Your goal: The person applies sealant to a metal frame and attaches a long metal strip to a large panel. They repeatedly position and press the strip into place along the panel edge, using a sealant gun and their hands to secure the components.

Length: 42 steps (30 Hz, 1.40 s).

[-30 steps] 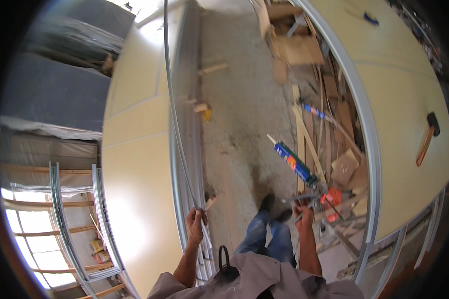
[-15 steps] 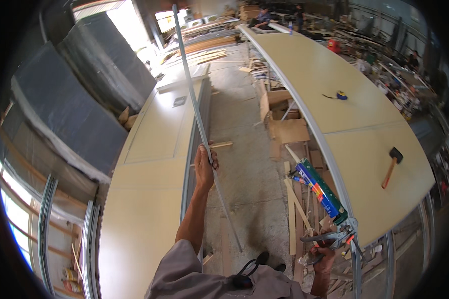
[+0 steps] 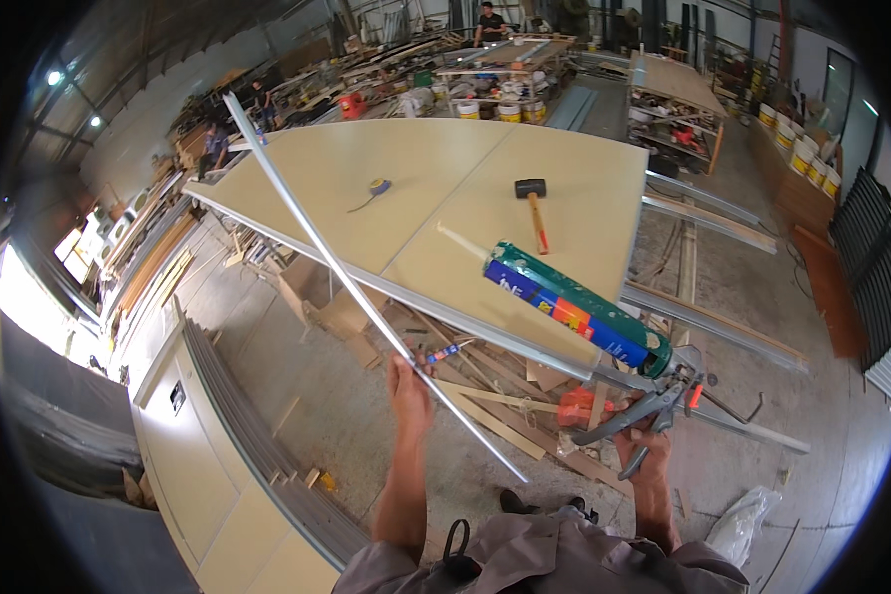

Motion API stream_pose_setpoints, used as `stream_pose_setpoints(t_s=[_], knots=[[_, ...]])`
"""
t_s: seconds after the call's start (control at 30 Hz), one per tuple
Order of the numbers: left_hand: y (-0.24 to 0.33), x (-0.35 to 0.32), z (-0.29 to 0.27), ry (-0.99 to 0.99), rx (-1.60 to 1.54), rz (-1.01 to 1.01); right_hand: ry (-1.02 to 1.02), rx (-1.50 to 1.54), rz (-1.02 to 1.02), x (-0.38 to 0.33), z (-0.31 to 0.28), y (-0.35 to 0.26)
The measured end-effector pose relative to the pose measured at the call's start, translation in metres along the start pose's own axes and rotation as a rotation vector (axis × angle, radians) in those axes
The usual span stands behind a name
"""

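My left hand [image 3: 408,384] grips a long thin metal strip [image 3: 337,262] that runs from the upper left down past my hand toward the floor. My right hand [image 3: 645,453] holds a caulking gun [image 3: 632,408] by its handle. The gun carries a green and blue sealant tube [image 3: 576,309] whose white nozzle points up and left over the pale yellow panel [image 3: 445,188]. On that large panel lie a black-headed mallet [image 3: 533,210] and a small tape measure [image 3: 378,186].
Wood offcuts and an orange object [image 3: 576,406] litter the concrete floor under the panel's edge. Metal rails [image 3: 257,436] and another pale panel [image 3: 183,465] lie at lower left. White buckets [image 3: 485,107] and workbenches stand behind; a person [image 3: 489,20] stands far back.
My view has swung from the left panels toward the big panel on the right. The strip in my left hand has tilted lower, and the caulking gun has risen over the panel edge.
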<state>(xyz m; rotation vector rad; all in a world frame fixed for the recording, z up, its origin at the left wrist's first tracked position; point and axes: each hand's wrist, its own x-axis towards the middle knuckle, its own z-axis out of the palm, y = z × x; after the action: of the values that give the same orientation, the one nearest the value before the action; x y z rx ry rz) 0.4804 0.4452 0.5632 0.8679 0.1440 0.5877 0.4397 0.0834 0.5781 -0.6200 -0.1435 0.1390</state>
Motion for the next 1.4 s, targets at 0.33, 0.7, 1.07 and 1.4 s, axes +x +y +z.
stream_pose_setpoints(t_s=[0.33, 0.7, 1.07, 1.4], knots=[[-0.119, -0.025, 0.085, -0.244, -0.218, -0.307, 0.091, -0.052, -0.190, -0.042, -0.016, -0.080], [-0.193, -0.118, 0.078, -0.213, -0.211, -0.394, -0.011, -0.066, -0.083, -0.034, -0.031, -0.098], [-0.197, -0.159, 0.086, -0.231, -0.223, -0.387, -0.004, -0.124, 0.012, -0.031, -0.034, -0.103], [-0.195, -0.172, 0.090, -0.224, -0.213, -0.402, -0.001, -0.147, 0.024, -0.030, -0.034, -0.106]])
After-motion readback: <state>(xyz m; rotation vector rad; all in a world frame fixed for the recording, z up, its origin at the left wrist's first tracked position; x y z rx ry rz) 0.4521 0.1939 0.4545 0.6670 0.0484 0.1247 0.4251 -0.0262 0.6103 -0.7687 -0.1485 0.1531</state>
